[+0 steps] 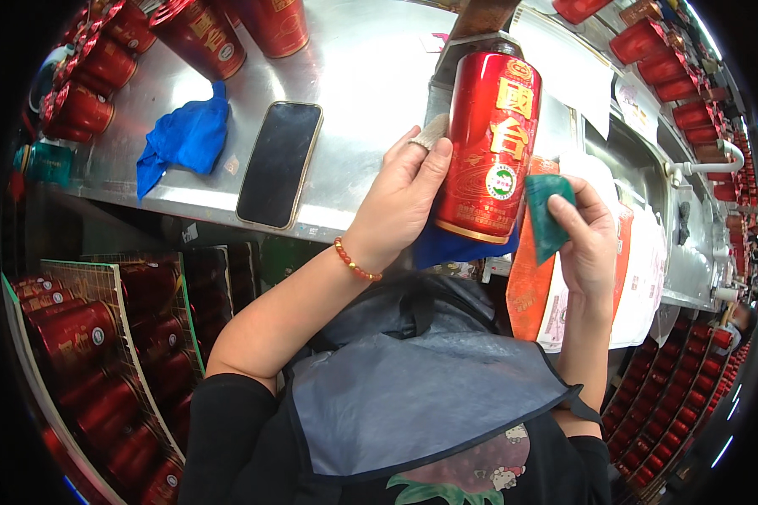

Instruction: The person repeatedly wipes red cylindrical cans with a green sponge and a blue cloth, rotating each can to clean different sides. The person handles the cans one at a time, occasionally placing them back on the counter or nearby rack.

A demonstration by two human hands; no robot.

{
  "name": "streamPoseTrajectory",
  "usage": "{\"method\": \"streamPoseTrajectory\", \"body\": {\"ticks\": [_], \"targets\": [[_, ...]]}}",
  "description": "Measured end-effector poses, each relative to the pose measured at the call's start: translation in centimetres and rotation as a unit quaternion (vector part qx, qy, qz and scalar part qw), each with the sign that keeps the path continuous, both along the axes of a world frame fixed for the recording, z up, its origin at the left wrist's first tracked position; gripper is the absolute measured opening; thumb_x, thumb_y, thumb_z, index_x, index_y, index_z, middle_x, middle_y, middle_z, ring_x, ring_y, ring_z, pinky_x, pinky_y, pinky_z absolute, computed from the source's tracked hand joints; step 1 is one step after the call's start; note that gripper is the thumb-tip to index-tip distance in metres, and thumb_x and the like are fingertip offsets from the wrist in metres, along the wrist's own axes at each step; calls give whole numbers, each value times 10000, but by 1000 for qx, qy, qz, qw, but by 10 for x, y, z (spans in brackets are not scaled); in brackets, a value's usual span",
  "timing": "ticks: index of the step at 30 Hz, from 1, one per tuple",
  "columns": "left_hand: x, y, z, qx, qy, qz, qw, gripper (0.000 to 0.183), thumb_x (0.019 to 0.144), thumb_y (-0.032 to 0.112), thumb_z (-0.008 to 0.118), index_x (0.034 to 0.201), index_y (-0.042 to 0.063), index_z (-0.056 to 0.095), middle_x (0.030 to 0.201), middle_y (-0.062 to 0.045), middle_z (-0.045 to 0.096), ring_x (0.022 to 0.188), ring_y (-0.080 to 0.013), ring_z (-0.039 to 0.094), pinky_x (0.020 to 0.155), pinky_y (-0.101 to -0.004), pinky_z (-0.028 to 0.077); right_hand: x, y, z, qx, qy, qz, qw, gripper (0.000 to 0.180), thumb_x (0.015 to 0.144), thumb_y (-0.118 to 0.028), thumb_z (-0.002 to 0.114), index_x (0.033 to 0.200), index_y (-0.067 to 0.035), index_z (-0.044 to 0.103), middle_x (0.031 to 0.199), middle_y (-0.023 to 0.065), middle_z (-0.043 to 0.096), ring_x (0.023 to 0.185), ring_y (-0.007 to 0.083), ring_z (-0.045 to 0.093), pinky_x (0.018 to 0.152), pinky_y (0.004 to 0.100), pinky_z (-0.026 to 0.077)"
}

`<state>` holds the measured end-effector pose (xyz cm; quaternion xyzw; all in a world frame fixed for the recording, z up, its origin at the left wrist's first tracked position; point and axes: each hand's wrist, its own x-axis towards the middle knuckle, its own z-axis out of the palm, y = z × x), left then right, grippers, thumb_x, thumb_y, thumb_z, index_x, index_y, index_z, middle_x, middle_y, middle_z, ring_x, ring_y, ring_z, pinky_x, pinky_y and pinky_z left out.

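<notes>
A glossy red bottle [496, 145] with raised gold characters and a round label lies tilted in front of me, its neck end at a metal fixture [474, 47]. Against its left side rests my left hand [410, 189], thumb along the edge, with a pale knit finger cover on one finger. Whether its fingers grip the bottle underneath is hidden. A green flexible scraper [549, 214] is pinched between thumb and fingers of my right hand [581, 233], close beside the bottle's lower right side. Under the bottle's base shows a blue cloth [467, 247].
On the metal bench [347, 69] lie a smartphone [280, 164] and another blue cloth [186, 136]. Red bottles [199, 38] stand at the upper left. Racks of red bottles [76, 341] flank me below. Orange and white printed sheets [530, 287] hang over the right edge, near a sink pipe [701, 167].
</notes>
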<state>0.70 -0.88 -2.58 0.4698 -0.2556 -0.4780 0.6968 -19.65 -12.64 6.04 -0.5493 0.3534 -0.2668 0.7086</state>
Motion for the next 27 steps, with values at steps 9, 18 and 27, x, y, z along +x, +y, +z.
{"method": "streamPoseTrajectory", "body": {"ticks": [9, 18, 27], "targets": [[5, 10, 9, -28, -152, 10, 988, 717, 968, 609, 604, 1333, -8, 598, 1481, -255, 492, 1526, -445, 157, 1230, -531, 186, -19, -16, 23, -79, 4, -33, 996, 311, 931, -16, 699, 1238, 10, 650, 1147, 79, 704, 1001, 130, 685, 889, 278, 562], [-1, 17, 32, -54, -539, 87, 836, 726, 774, 478, 847, 1110, -121, 612, 1379, -327, 492, 1516, -474, 170, 1221, -571, 194, 24, -45, 85, -275, 117, 84, 951, 351, 932, -73, 751, 1252, 38, 660, 1073, 59, 702, 974, 112, 659, 885, 247, 523], [4, 26, 44, -23, -539, 39, 841, 712, 789, 509, 837, 1018, -130, 620, 1426, -339, 413, 1516, -488, 142, 1211, -565, 232, 95, -58, 106, -374, 195, 321, 848, 298, 955, -114, 728, 1231, -10, 692, 1045, 34, 711, 956, 82, 667, 860, 244, 548]]}}
